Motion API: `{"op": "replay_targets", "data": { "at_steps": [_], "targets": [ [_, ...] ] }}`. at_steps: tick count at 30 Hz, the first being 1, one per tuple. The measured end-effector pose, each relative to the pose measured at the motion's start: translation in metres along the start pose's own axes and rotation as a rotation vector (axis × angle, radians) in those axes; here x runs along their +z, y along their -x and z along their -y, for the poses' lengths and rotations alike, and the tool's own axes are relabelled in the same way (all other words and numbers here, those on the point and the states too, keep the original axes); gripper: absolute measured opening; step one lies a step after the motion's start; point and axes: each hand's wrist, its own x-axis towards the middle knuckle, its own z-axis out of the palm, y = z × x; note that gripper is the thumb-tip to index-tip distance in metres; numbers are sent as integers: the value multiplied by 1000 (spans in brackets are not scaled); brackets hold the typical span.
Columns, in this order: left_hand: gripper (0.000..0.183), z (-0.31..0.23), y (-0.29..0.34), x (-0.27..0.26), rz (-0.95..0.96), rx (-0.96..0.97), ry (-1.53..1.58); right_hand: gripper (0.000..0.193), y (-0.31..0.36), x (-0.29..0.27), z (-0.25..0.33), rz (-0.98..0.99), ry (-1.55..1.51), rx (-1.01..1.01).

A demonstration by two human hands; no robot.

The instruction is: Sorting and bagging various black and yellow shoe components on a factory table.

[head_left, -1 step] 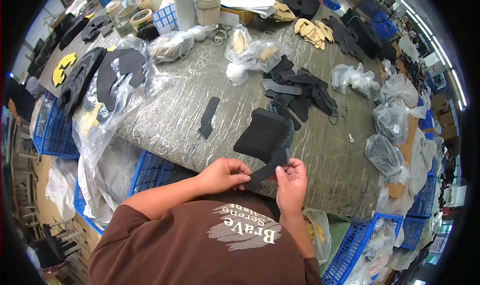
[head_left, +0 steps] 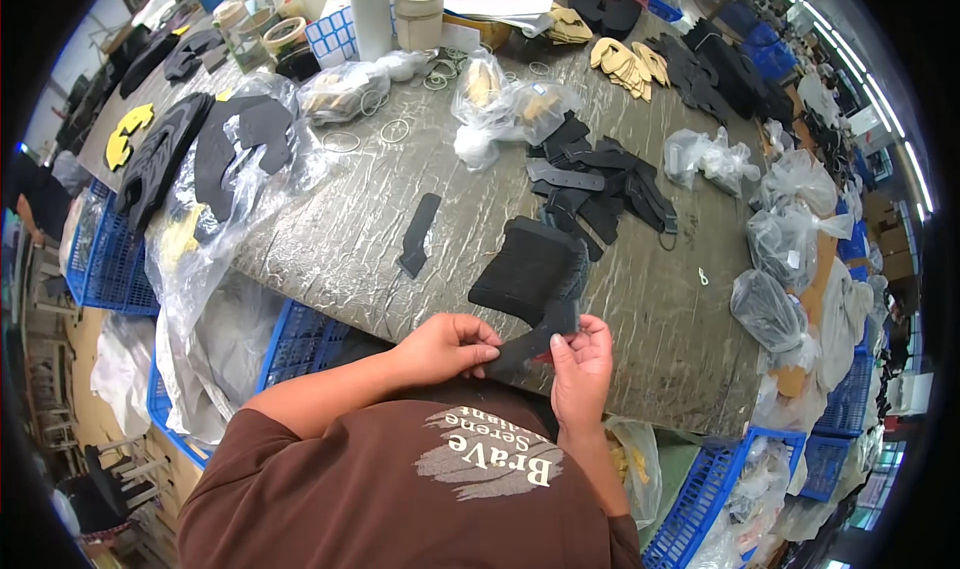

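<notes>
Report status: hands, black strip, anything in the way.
Left hand pinches one end of black strip. Right hand at its right edge, grip unclear. Black panel close beyond, possibly in the way.

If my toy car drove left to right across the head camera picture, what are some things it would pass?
Bright yellow cut piece → left hand → black strip → right hand → small white loop → rounded clear plastic bag.

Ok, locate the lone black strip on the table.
In the head view, the black strip lies left of centre on the table, beyond the left hand and left of the larger black item.
</notes>
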Motion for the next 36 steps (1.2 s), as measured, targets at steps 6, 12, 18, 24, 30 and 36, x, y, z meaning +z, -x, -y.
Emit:
{"op": "replay_targets", "data": {
  "at_steps": [6, 12, 18, 24, 30, 36],
  "targets": [
    [12, 2, 1, -12, -66, -76, 52, 31, -1, -16, -1, 44, -27, 186],
    [12, 1, -1, -20, -216, -73, 193, 25, -2, -26, -13, 25, 175, 106],
    [13, 13, -7, -30, -329, 51, 312, 15, -5, -28, -38, -33, 750, -217],
    [13, 10, -5, -31, -314, 33, 243, 14, -3, -29, -37, 16, 728, -170],
    [14, 8, -4, -37, -375, 47, 106, 18, -2, -25, -32, 26, 526, -21],
    [31, 1, -5, -75, -871, 252, -901, 16, -1, -25, -32, 50, 541, -66]
  ]
}}
